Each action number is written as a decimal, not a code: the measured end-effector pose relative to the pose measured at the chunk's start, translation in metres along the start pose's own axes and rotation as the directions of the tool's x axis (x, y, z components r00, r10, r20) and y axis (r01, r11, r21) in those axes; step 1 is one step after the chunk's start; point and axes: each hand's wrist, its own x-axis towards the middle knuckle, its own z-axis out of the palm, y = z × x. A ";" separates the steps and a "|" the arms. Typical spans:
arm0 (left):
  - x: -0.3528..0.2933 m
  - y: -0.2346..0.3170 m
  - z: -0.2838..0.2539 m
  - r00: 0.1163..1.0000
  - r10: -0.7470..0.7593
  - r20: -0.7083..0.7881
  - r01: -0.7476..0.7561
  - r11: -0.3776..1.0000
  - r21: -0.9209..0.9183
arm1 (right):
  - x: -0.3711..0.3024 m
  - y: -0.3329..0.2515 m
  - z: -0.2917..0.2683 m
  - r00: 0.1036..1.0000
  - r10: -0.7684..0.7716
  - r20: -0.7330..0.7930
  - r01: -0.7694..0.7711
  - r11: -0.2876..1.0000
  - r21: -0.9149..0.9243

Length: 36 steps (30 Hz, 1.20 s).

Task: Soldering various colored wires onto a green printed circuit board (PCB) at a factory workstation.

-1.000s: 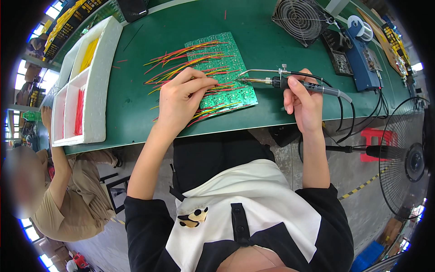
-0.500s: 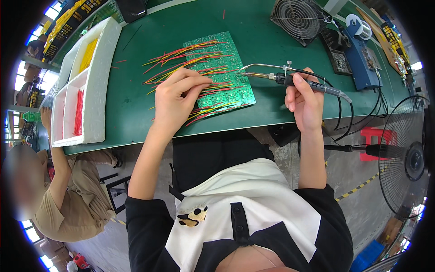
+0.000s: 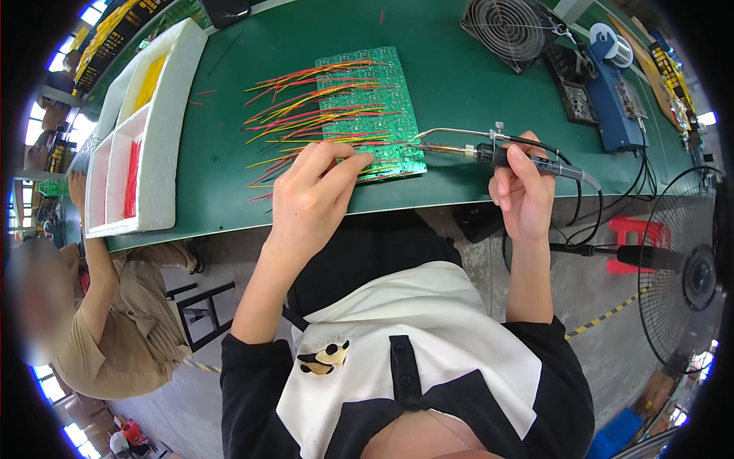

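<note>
A green circuit board (image 3: 405,107) lies on the bench before me, with rows of thin red and yellow wires (image 3: 287,111) fanning out over its left edge. My left hand (image 3: 310,195) is over the board's near left part, its thumb and fingers pinched on a wire; the fingers partly hide that wire. In my right hand (image 3: 526,187) is a soldering iron (image 3: 564,168) with a thin metal solder-feed tube (image 3: 455,131) clamped above its barrel. The iron's tip and the tube's end meet at the board's near right part, by the end of a red wire.
To the left, a white foam box (image 3: 183,99) holds yellow and red wires in compartments; a co-worker (image 3: 122,329) sits beyond. A small framed fan (image 3: 508,30), a blue soldering station (image 3: 612,99) and a solder spool (image 3: 612,46) stand at far right. A pedestal fan (image 3: 688,268) is beside the bench.
The board has shifted slightly up and to the right. My left hand has moved nearer and right, still pinching; the iron in my right hand has come down and right, its tip at a nearer row.
</note>
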 end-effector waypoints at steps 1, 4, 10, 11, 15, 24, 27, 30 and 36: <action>-0.001 -0.001 0.000 1.000 0.007 0.006 -0.007 1.000 0.000 | 0.000 0.000 -0.001 1.000 0.001 -0.003 -0.001 1.000 0.000; -0.003 -0.001 0.000 1.000 -0.023 -0.002 0.023 0.999 -0.038 | 0.001 0.000 -0.001 1.000 0.021 0.006 -0.021 1.000 0.000; -0.006 -0.003 -0.001 1.000 -0.010 0.017 0.010 1.000 -0.026 | 0.000 0.000 -0.003 1.000 0.008 0.023 -0.008 1.000 -0.006; -0.006 -0.004 -0.001 1.000 -0.010 0.017 0.010 1.000 -0.028 | 0.000 0.000 -0.003 1.000 0.010 0.026 -0.010 1.000 -0.008; -0.006 -0.004 -0.001 1.000 0.011 0.011 -0.011 1.000 -0.004 | -0.001 0.001 -0.002 0.999 0.005 0.031 -0.002 0.996 -0.090; -0.008 -0.007 0.004 0.994 0.101 -0.032 -0.098 0.993 0.071 | -0.002 0.005 -0.001 0.999 -0.024 0.042 0.030 0.990 -0.140; -0.008 -0.007 0.004 0.993 0.110 -0.033 -0.107 0.990 0.088 | -0.003 0.004 0.003 0.999 -0.024 0.021 0.027 0.988 -0.150; -0.008 -0.007 0.004 0.993 0.113 -0.034 -0.109 0.989 0.099 | -0.002 0.005 0.005 1.000 -0.018 0.007 0.019 0.990 -0.140; -0.008 -0.006 0.004 0.993 0.112 -0.033 -0.108 0.989 0.099 | -0.002 0.004 0.003 0.999 -0.013 0.038 0.020 0.985 -0.169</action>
